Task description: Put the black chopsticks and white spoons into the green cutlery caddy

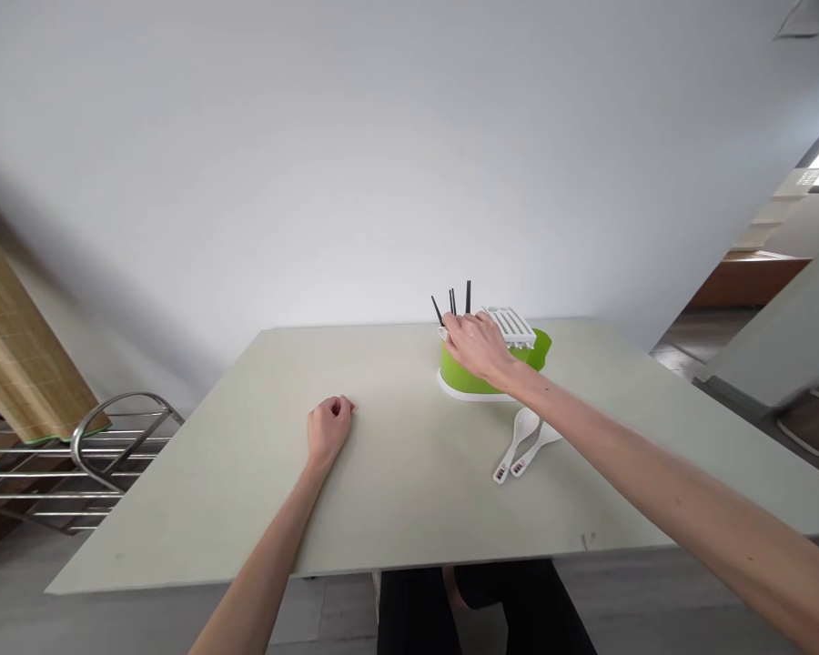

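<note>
My right hand [478,347] reaches over the left part of a green and white utensil holder [460,376], its fingers bent down at the top. What those fingers grip, if anything, is hidden behind the hand. Dark chopsticks [468,297] stick up out of the holder just behind my knuckles. A white slotted rack [510,326] forms the holder's right top. Below my right forearm lie two white spoons [524,424], handles toward me, one partly covered by the arm. My left hand [328,428] rests on the table in a loose fist, with nothing visible in it.
The pale table [382,509] stands against a white wall [355,164]. On the left, a metal rack [119,455] holds a rolled bamboo mat [24,337] beside the table edge. My legs in black [491,605] are under the near edge.
</note>
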`<state>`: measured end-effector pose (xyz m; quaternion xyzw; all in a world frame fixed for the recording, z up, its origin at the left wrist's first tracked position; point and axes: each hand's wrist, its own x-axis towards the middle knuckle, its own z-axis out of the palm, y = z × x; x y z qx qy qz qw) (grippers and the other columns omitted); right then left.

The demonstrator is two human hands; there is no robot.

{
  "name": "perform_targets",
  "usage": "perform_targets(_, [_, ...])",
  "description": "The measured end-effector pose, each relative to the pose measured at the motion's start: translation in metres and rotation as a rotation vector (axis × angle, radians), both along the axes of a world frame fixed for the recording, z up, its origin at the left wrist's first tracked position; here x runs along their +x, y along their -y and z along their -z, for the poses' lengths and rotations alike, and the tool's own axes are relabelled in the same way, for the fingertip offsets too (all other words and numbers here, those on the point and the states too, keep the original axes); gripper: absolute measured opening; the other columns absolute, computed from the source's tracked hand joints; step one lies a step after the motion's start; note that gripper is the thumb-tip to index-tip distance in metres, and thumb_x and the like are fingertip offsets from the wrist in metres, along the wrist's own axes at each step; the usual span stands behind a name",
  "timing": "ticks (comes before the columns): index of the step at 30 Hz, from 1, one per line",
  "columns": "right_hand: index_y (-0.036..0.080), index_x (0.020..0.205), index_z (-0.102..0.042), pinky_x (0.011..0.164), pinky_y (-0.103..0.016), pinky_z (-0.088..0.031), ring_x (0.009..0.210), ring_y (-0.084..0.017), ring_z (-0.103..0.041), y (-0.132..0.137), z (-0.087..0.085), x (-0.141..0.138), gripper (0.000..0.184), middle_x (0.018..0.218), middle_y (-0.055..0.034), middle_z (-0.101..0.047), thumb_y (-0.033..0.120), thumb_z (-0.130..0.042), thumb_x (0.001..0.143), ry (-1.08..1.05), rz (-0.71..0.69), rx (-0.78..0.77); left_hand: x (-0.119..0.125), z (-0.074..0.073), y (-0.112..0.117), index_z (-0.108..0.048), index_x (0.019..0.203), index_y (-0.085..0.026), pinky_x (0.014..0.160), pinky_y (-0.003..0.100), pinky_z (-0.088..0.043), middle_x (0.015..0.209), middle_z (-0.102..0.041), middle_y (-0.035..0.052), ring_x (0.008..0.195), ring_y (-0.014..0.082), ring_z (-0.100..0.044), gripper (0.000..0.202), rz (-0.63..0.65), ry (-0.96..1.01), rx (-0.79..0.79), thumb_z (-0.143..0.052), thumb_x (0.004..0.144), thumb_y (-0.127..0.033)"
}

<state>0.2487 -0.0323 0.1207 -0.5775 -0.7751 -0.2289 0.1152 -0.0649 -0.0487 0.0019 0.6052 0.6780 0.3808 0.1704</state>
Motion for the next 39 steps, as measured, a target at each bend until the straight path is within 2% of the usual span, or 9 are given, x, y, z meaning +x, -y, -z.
perform_targets(6, [0.012,0.123,-0.061,0.079,-0.037,-0.041,0.091,-0.03,-0.07,0.006,0.001,-0.004,0.027,0.099,-0.0166,-0.078,0.018,-0.047,0.101,-0.067,0.054,-0.017,0.0,-0.001,0.001,-0.066,0.067,-0.023,0.069,0.03,-0.041,0.068,-0.067,0.0021,0.068,0.0184,-0.057,0.036,0.0,-0.002,0.003,-0.046,0.091,-0.039])
perform_targets(9, [0.015,0.117,-0.063,0.078,-0.036,-0.043,0.091,-0.03,-0.071,0.013,-0.003,0.002,0.021,0.096,-0.0145,-0.078,0.023,-0.052,0.101,-0.114,-0.008,0.003,0.0,-0.002,0.003,-0.065,0.067,-0.023,0.069,0.03,-0.041,0.068,-0.067,0.002,0.068,0.0186,-0.057,0.036,0.007,-0.006,0.003,-0.045,0.092,-0.039])
perform_targets(13, [0.021,0.116,-0.063,0.076,-0.033,-0.045,0.088,-0.025,-0.071,0.037,-0.01,0.026,0.017,0.092,-0.0063,-0.078,0.026,-0.056,0.101,-0.3,-0.179,0.037,0.0,-0.003,0.004,-0.066,0.068,-0.022,0.069,0.03,-0.041,0.07,-0.068,0.003,0.069,0.0192,-0.058,0.037,0.016,-0.012,0.004,-0.045,0.092,-0.041])
perform_targets(16, [0.025,0.109,-0.064,0.071,-0.031,-0.046,0.083,-0.022,-0.072,0.067,-0.007,0.056,0.013,0.092,-0.0026,-0.078,0.026,-0.055,0.099,-0.458,-0.183,0.059,-0.001,-0.002,0.004,-0.066,0.068,-0.022,0.069,0.03,-0.042,0.071,-0.069,0.0036,0.069,0.0191,-0.058,0.038,0.018,-0.019,0.006,-0.045,0.093,-0.042])
perform_targets(20, [0.028,0.102,-0.064,0.069,-0.033,-0.048,0.073,-0.02,-0.07,0.109,0.017,0.111,0.013,0.093,-0.002,-0.079,0.034,-0.053,0.099,-0.564,-0.025,0.045,0.0,-0.003,0.003,-0.067,0.069,-0.022,0.07,0.029,-0.042,0.071,-0.068,0.0032,0.07,0.0191,-0.058,0.039,0.022,-0.037,0.006,-0.045,0.092,-0.043])
perform_targets(24, [0.029,0.102,-0.064,0.07,-0.036,-0.05,0.07,-0.021,-0.069,0.134,0.05,0.169,0.021,0.095,-0.0033,-0.079,0.045,-0.05,0.098,-0.62,0.162,-0.122,0.002,-0.007,0.002,-0.068,0.069,-0.022,0.07,0.029,-0.041,0.07,-0.067,0.0026,0.07,0.0186,-0.057,0.038,0.022,-0.062,-0.002,-0.045,0.091,-0.043])
perform_targets(28, [0.026,0.105,-0.065,0.073,-0.036,-0.054,0.08,-0.024,-0.074,0.145,0.08,0.209,0.031,0.101,-0.0069,-0.08,0.052,-0.052,0.094,-0.744,0.221,-0.316,0.005,-0.014,0.002,-0.068,0.07,-0.021,0.072,0.029,-0.042,0.071,-0.068,0.0031,0.071,0.0189,-0.056,0.038,0.026,-0.088,-0.013,-0.044,0.091,-0.043])
perform_targets(33, [0.026,0.108,-0.065,0.078,-0.038,-0.055,0.081,-0.025,-0.076,0.146,0.108,0.216,0.033,0.102,-0.0078,-0.081,0.054,-0.056,0.093,-0.856,0.223,-0.536,0.006,-0.017,0.001,-0.071,0.073,-0.021,0.073,0.03,-0.042,0.075,-0.071,0.0041,0.073,0.0198,-0.057,0.04,0.022,-0.123,-0.028,-0.044,0.092,-0.045])
perform_targets(39, [0.024,0.093,-0.064,0.076,-0.037,-0.053,0.072,-0.023,-0.074,0.128,0.121,0.197,0.037,0.086,-0.0072,-0.081,0.058,-0.049,0.097,-0.914,0.157,-0.65,0.006,-0.017,0.002,-0.071,0.073,-0.022,0.072,0.029,-0.042,0.072,-0.069,0.0033,0.072,0.0198,-0.057,0.04,0.009,-0.159,-0.024,-0.044,0.092,-0.045])
